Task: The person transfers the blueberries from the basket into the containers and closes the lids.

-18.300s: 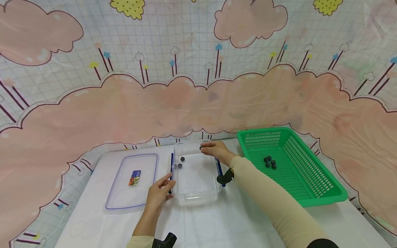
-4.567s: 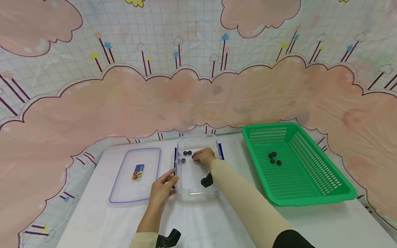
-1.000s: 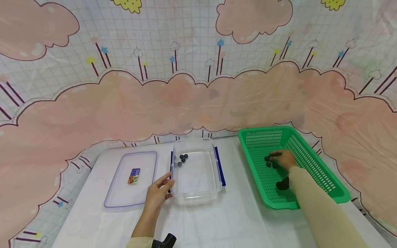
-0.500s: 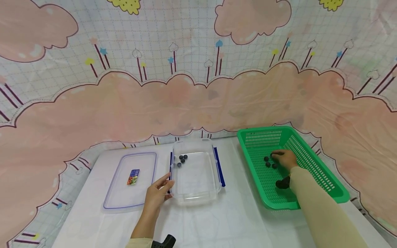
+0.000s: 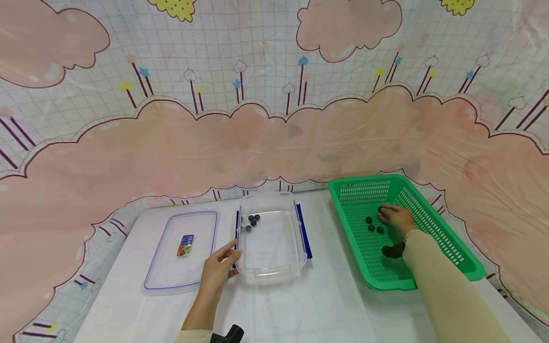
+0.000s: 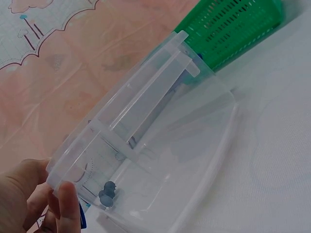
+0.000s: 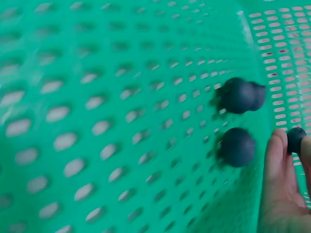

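Note:
My left hand [image 5: 216, 271] holds the left side of a clear plastic food container [image 5: 274, 274], thumb and fingers on its wall and blue latch. Several blueberries [image 5: 253, 222] lie in the container's far left corner. At the right, my right hand [image 5: 398, 220] is inside a green perforated basket [image 5: 442, 282]. In the right wrist view its thumb and fingertips pinch one blueberry [image 7: 295, 141]. Left of that hand, 3 more blueberries [image 5: 371, 227] sit on the basket floor.
The container's clear lid [image 5: 169, 267] with a blue rim lies flat to the left, bearing a colourful label [image 5: 185, 246]. A blue latch [image 5: 304, 231] stands out on the container's right side. A printed cloth [image 5: 266, 152] hangs behind the white table [image 5: 326, 314].
Since 4.6 seconds ago my right hand has gone from the container to the basket. Over the last second it has picked up a blueberry and shifted slightly right. The left hand stays put.

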Motion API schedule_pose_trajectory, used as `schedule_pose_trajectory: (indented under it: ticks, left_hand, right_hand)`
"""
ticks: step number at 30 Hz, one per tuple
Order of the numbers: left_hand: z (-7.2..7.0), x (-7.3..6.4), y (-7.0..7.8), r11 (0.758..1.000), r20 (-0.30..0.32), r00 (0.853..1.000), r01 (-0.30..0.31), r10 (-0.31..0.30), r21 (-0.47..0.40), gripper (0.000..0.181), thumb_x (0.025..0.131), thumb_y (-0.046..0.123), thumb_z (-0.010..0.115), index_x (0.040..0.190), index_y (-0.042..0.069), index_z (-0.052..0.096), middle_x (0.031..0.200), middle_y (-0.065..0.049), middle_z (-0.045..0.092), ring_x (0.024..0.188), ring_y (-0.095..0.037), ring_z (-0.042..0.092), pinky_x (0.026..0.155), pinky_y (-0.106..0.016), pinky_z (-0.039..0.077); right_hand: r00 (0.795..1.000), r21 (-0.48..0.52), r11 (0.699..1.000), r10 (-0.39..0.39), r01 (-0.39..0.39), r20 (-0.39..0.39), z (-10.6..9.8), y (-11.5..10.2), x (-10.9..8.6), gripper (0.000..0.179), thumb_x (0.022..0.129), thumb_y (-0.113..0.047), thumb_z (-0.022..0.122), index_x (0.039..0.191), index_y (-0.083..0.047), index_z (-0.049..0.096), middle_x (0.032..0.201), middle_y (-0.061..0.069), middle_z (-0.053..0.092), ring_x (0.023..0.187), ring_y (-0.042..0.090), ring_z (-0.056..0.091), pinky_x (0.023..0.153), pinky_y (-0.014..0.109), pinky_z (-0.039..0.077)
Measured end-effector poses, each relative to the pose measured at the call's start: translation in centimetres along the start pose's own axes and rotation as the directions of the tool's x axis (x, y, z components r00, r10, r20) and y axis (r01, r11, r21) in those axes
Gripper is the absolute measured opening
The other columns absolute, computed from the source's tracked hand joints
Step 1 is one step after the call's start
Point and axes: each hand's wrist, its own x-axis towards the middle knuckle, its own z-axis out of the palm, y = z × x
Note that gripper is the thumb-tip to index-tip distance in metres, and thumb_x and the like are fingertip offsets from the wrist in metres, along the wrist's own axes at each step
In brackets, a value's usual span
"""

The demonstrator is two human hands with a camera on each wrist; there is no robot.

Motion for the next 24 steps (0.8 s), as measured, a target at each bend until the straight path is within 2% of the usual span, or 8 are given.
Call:
schedule_pose_trajectory:
  ticks: [2,5,10,13,16,19,22,24]
  left_hand:
    - [0.0,0.0,0.0,1.0,0.0,1.0,-0.001,0.001,-0.001,0.049,0.09,0.013,0.072,0.136,0.005,0.059,0.1,-0.001,0.053,0.084,-0.008,0.055,0.059,-0.019,0.056]
    - [0.0,0.0,0.0,1.0,-0.001,1.0,-0.004,0.004,0.002,0.048,0.09,0.012,0.072,0.136,0.005,0.059,0.099,-0.001,0.054,0.084,-0.008,0.055,0.058,-0.019,0.056]
    - [0.0,0.0,0.0,1.0,-0.002,1.0,-0.002,0.002,0.006,0.048,0.09,0.013,0.072,0.136,0.005,0.059,0.099,-0.001,0.053,0.084,-0.008,0.055,0.059,-0.019,0.056]
    - [0.0,0.0,0.0,1.0,0.0,1.0,0.001,-0.001,0.005,0.048,0.09,0.013,0.072,0.136,0.006,0.059,0.099,-0.001,0.053,0.084,-0.008,0.055,0.059,-0.019,0.056]
    - [0.0,0.0,0.0,1.0,0.004,1.0,0.001,-0.001,0.002,0.048,0.091,0.013,0.071,0.137,0.006,0.058,0.099,0.0,0.053,0.085,-0.008,0.055,0.059,-0.019,0.056]
    - [0.0,0.0,0.0,1.0,0.003,1.0,0.001,-0.001,0.004,0.048,0.091,0.013,0.071,0.137,0.006,0.058,0.099,0.0,0.054,0.085,-0.007,0.055,0.059,-0.019,0.056]
    - [0.0,0.0,-0.1,1.0,-0.003,1.0,0.001,-0.001,0.011,0.049,0.091,0.014,0.072,0.137,0.007,0.058,0.1,-0.001,0.054,0.085,-0.008,0.055,0.06,-0.019,0.056]
    - [0.0,0.0,-0.1,1.0,-0.006,1.0,0.002,-0.002,0.017,0.049,0.09,0.014,0.072,0.137,0.007,0.058,0.1,-0.001,0.054,0.085,-0.008,0.055,0.06,-0.019,0.056]
  right_hand:
    - [0.998,0.139,0.989,0.049,-0.052,0.026,0.0,-0.5,-0.1,0.054,0.104,-0.008,0.042,0.15,0.01,0.021,0.147,0.026,0.035,0.084,-0.004,0.062,0.096,0.02,0.052]
    - [0.993,0.305,0.945,0.1,-0.114,0.064,0.0,-1.1,-0.3,0.059,0.103,-0.004,0.043,0.152,0.008,0.012,0.15,0.02,0.032,0.086,0.001,0.062,0.104,0.022,0.046]
    - [0.988,0.323,0.937,0.101,-0.133,0.114,-0.1,-1.3,-0.5,0.062,0.102,-0.004,0.046,0.152,0.008,0.01,0.146,0.018,0.037,0.088,0.002,0.065,0.108,0.024,0.043]
    - [0.985,0.306,0.943,0.087,-0.13,0.151,0.0,-1.2,-0.5,0.063,0.103,-0.006,0.046,0.152,0.007,0.01,0.157,0.024,0.019,0.089,-0.001,0.065,0.11,0.025,0.041]
    - [0.983,0.285,0.951,0.074,-0.121,0.17,0.2,-1.3,-0.6,0.064,0.103,-0.007,0.046,0.153,0.006,0.008,0.161,0.021,0.004,0.09,-0.004,0.064,0.11,0.024,0.04]
    - [0.984,0.273,0.955,0.068,-0.111,0.162,0.4,-1.4,-0.6,0.064,0.103,-0.007,0.046,0.153,0.007,0.009,0.161,0.023,0.009,0.089,-0.004,0.064,0.109,0.023,0.041]
    - [0.985,0.283,0.954,0.058,-0.102,0.161,0.5,-1.7,-0.8,0.062,0.103,-0.007,0.047,0.153,0.007,0.012,0.137,0.019,0.053,0.089,-0.002,0.065,0.109,0.024,0.042]
    - [0.985,0.276,0.957,0.045,-0.091,0.168,0.5,-1.8,-0.9,0.062,0.103,-0.007,0.046,0.152,0.008,0.012,0.115,0.007,0.065,0.09,-0.002,0.065,0.11,0.025,0.041]
